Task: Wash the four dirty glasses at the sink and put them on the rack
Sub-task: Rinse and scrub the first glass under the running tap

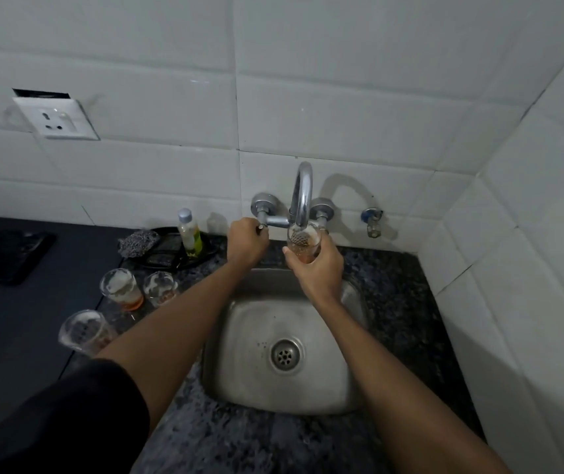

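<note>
While right hand [318,268] grips clear drinking glass with amber residue [303,244], rim sits directly under curved chrome wall tap spout [303,196], above square steel sink basin [239,371]. Left hand [246,242] curled round left tap handle [260,228]. Three more clear dirty glasses stand on dark speckled granite counter [393,302] left of sink: two side by side [121,289] [161,289], third nearer camera [84,331], partly behind left forearm. Steel scrubber [137,242] and small soap bottle [190,234] behind them. Rack not visible.
</note>
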Action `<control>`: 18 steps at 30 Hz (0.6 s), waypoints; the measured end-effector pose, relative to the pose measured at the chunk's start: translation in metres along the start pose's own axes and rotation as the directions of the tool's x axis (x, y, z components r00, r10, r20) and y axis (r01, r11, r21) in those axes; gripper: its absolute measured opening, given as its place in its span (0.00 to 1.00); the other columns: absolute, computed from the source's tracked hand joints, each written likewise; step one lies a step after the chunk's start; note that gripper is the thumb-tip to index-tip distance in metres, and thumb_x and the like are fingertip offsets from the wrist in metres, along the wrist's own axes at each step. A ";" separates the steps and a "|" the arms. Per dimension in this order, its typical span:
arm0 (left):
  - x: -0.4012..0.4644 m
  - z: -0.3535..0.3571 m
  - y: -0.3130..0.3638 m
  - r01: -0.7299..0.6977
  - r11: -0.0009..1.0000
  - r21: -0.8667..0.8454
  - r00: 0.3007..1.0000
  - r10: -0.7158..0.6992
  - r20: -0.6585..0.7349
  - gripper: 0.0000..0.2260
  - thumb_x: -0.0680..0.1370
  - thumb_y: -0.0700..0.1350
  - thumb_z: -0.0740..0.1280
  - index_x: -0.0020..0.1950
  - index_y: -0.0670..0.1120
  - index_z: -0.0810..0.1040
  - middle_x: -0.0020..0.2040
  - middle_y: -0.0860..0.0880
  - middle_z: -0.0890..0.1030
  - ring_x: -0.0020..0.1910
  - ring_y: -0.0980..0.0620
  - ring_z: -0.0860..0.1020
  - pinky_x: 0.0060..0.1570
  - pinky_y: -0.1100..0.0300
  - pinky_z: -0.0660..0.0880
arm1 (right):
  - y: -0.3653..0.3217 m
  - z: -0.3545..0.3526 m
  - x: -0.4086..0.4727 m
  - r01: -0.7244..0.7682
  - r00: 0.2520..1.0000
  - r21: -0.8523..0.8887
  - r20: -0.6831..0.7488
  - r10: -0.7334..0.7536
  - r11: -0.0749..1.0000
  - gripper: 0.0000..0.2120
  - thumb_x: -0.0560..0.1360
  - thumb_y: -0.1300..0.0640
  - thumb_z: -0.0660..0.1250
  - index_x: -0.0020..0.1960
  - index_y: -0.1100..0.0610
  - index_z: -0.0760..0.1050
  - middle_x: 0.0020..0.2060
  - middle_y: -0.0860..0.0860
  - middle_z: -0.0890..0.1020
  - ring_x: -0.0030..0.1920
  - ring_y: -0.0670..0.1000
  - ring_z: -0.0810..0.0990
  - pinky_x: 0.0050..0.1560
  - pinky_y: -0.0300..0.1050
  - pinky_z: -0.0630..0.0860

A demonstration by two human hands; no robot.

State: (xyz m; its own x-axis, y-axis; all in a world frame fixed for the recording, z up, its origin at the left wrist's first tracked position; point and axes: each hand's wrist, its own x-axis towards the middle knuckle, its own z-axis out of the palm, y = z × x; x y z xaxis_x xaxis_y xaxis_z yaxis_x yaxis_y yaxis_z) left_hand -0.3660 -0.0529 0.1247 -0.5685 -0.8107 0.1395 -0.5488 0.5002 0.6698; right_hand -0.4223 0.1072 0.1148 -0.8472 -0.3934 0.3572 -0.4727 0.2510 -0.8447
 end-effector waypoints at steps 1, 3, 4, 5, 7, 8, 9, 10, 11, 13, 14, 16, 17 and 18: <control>-0.001 0.001 -0.001 0.008 1.000 -0.013 1.000 -0.008 -0.006 0.15 0.79 0.45 0.67 0.35 0.38 0.78 0.32 0.42 0.80 0.35 0.41 0.79 0.35 0.51 0.70 | 0.000 0.001 -0.001 -0.005 1.000 0.008 -0.003 0.005 1.000 0.23 0.68 0.46 0.81 0.59 0.51 0.80 0.47 0.43 0.84 0.47 0.43 0.83 0.49 0.46 0.82; -0.002 0.002 -0.005 0.041 0.998 -0.054 0.999 -0.042 -0.016 0.17 0.80 0.48 0.67 0.36 0.38 0.80 0.33 0.41 0.81 0.35 0.40 0.79 0.37 0.50 0.73 | -0.002 0.002 -0.003 -0.019 1.000 0.021 -0.013 0.019 1.000 0.23 0.68 0.47 0.81 0.60 0.51 0.80 0.48 0.43 0.84 0.48 0.43 0.83 0.50 0.45 0.82; -0.003 0.002 -0.007 0.055 0.995 -0.081 0.998 -0.057 -0.019 0.17 0.80 0.49 0.67 0.36 0.39 0.80 0.33 0.41 0.81 0.35 0.40 0.80 0.37 0.50 0.75 | -0.003 0.003 -0.004 -0.026 1.000 0.026 -0.014 0.027 0.999 0.24 0.68 0.47 0.82 0.60 0.51 0.80 0.48 0.43 0.85 0.48 0.42 0.83 0.51 0.44 0.81; -0.003 0.002 -0.009 0.063 0.993 -0.104 0.998 -0.066 -0.017 0.17 0.80 0.50 0.67 0.37 0.39 0.80 0.32 0.42 0.81 0.34 0.41 0.80 0.38 0.49 0.77 | -0.004 0.004 -0.005 -0.029 0.999 0.028 -0.014 0.030 0.999 0.24 0.68 0.47 0.82 0.61 0.52 0.80 0.49 0.44 0.85 0.48 0.42 0.83 0.51 0.43 0.81; -0.003 0.001 -0.011 0.060 0.990 -0.126 0.998 -0.063 -0.016 0.18 0.79 0.51 0.68 0.37 0.39 0.81 0.32 0.42 0.81 0.34 0.41 0.80 0.39 0.47 0.79 | -0.004 0.006 -0.006 -0.031 0.999 0.034 -0.010 0.032 0.999 0.25 0.68 0.47 0.82 0.62 0.52 0.79 0.49 0.44 0.85 0.49 0.42 0.84 0.51 0.43 0.82; -0.003 0.000 -0.011 0.058 0.990 -0.128 0.998 -0.061 -0.020 0.17 0.79 0.51 0.68 0.37 0.39 0.81 0.31 0.42 0.81 0.34 0.40 0.80 0.39 0.46 0.79 | -0.004 0.007 -0.007 -0.031 0.999 0.037 -0.007 0.031 0.999 0.25 0.69 0.47 0.81 0.62 0.52 0.79 0.49 0.44 0.85 0.49 0.43 0.84 0.51 0.44 0.82; -0.003 -0.001 -0.010 0.055 0.990 -0.130 0.998 -0.059 -0.025 0.17 0.79 0.50 0.68 0.37 0.39 0.81 0.31 0.42 0.81 0.34 0.40 0.80 0.38 0.47 0.78 | -0.003 0.008 -0.007 -0.033 0.999 0.036 -0.004 0.033 0.999 0.25 0.69 0.46 0.81 0.62 0.52 0.79 0.49 0.44 0.85 0.49 0.43 0.84 0.51 0.45 0.82; -0.003 -0.001 -0.010 0.054 0.991 -0.126 0.998 -0.058 -0.028 0.17 0.79 0.50 0.68 0.37 0.39 0.81 0.31 0.42 0.81 0.34 0.40 0.80 0.38 0.47 0.78 | -0.003 0.008 -0.008 -0.032 0.999 0.034 -0.002 0.032 0.999 0.25 0.69 0.46 0.81 0.62 0.52 0.79 0.49 0.44 0.85 0.49 0.43 0.84 0.51 0.45 0.82; -0.003 -0.001 -0.010 0.049 0.991 -0.121 0.998 -0.053 -0.029 0.17 0.79 0.50 0.68 0.37 0.39 0.81 0.32 0.41 0.81 0.35 0.40 0.80 0.38 0.48 0.77 | -0.004 0.008 -0.009 -0.031 0.999 0.032 -0.003 0.032 0.999 0.25 0.69 0.46 0.81 0.61 0.52 0.79 0.49 0.44 0.85 0.49 0.43 0.84 0.51 0.45 0.82; -0.003 -0.001 -0.010 0.037 0.994 -0.107 0.999 -0.041 -0.030 0.17 0.80 0.50 0.68 0.38 0.38 0.81 0.32 0.41 0.81 0.35 0.40 0.79 0.37 0.49 0.74 | -0.003 0.008 -0.011 -0.027 1.000 0.035 -0.012 0.028 0.999 0.24 0.69 0.47 0.81 0.61 0.52 0.79 0.49 0.45 0.85 0.49 0.43 0.84 0.52 0.44 0.81; -0.002 -0.001 -0.010 0.030 0.994 -0.108 0.999 -0.034 -0.031 0.17 0.80 0.50 0.68 0.38 0.38 0.81 0.32 0.41 0.80 0.35 0.40 0.79 0.37 0.49 0.73 | -0.003 0.008 -0.012 -0.029 0.999 0.036 -0.013 0.029 0.999 0.24 0.69 0.47 0.81 0.61 0.52 0.79 0.49 0.45 0.85 0.49 0.43 0.84 0.52 0.43 0.81; -0.002 -0.001 -0.011 0.027 0.993 -0.115 0.999 -0.031 -0.031 0.17 0.80 0.49 0.68 0.38 0.38 0.81 0.32 0.41 0.80 0.34 0.40 0.79 0.37 0.49 0.74 | -0.003 0.007 -0.013 -0.037 0.999 0.035 -0.011 0.037 0.999 0.24 0.69 0.47 0.81 0.62 0.52 0.79 0.50 0.44 0.85 0.50 0.42 0.83 0.52 0.41 0.81; -0.002 -0.001 -0.011 0.030 0.993 -0.118 0.999 -0.033 -0.031 0.17 0.80 0.49 0.68 0.38 0.38 0.82 0.32 0.42 0.80 0.34 0.40 0.79 0.37 0.49 0.74 | -0.003 0.007 -0.013 -0.041 0.999 0.035 -0.008 0.041 0.999 0.24 0.69 0.47 0.81 0.62 0.52 0.79 0.50 0.44 0.85 0.50 0.42 0.83 0.51 0.40 0.81; -0.002 -0.001 -0.012 0.034 0.992 -0.121 0.999 -0.038 -0.031 0.17 0.80 0.49 0.69 0.38 0.39 0.82 0.32 0.42 0.80 0.34 0.41 0.79 0.37 0.49 0.74 | -0.004 0.006 -0.014 -0.044 0.999 0.034 -0.007 0.044 0.998 0.24 0.69 0.47 0.81 0.62 0.52 0.79 0.50 0.44 0.84 0.50 0.41 0.83 0.51 0.39 0.80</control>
State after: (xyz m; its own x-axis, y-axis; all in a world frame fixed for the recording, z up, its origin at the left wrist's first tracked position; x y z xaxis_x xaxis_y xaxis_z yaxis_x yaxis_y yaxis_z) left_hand -0.3582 -0.0577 0.1171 -0.5283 -0.8380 0.1368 -0.4895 0.4323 0.7573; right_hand -0.4073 0.1060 0.1108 -0.8688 -0.3761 0.3222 -0.4267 0.2381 -0.8725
